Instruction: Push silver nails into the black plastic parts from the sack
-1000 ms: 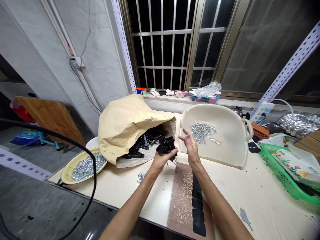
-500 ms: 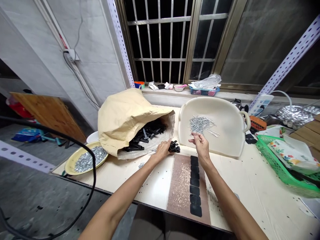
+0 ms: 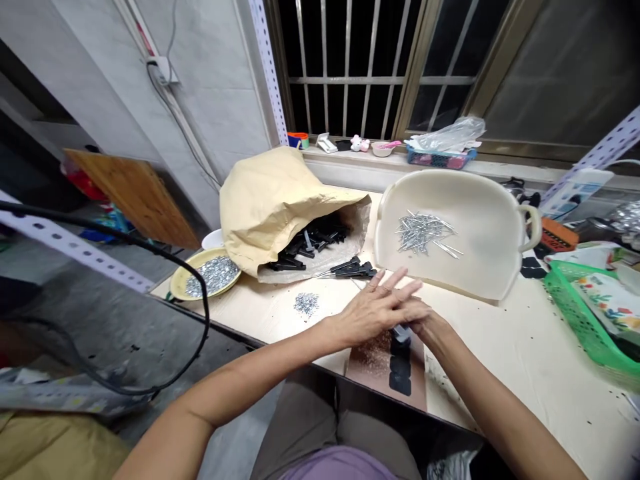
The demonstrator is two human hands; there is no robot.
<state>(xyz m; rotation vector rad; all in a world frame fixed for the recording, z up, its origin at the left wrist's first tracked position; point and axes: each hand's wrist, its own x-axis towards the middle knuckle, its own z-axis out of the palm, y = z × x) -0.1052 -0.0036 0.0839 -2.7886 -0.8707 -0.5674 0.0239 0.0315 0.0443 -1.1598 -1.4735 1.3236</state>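
My left hand [image 3: 373,310] is stretched out flat over the brown board [image 3: 370,365], its fingers spread and crossing in front of my right hand [image 3: 426,319]. Most of my right hand's fingers are hidden behind it. A small grey piece [image 3: 400,333] shows just under the hands; whether either hand grips it is hidden. Below it a row of black square pads [image 3: 400,373] lies on the board. Beyond my left hand, several black plastic pieces with thin metal rods [image 3: 353,268] lie beside the mouth of the paper sack [image 3: 280,200], which holds more black pieces [image 3: 320,239].
A cream basin [image 3: 490,253] with metal pins [image 3: 423,230] stands at the back right. To the left is a yellow bowl [image 3: 180,287] of small metal parts; a small heap of metal bits [image 3: 306,304] lies nearer. A green basket [image 3: 565,313] sits far right. A black cable [image 3: 204,307] hangs at left.
My left hand has let go of the black pieces, now lying by the sack, and moved right and nearer over the board. My right hand has come down from the basin's edge to meet it.
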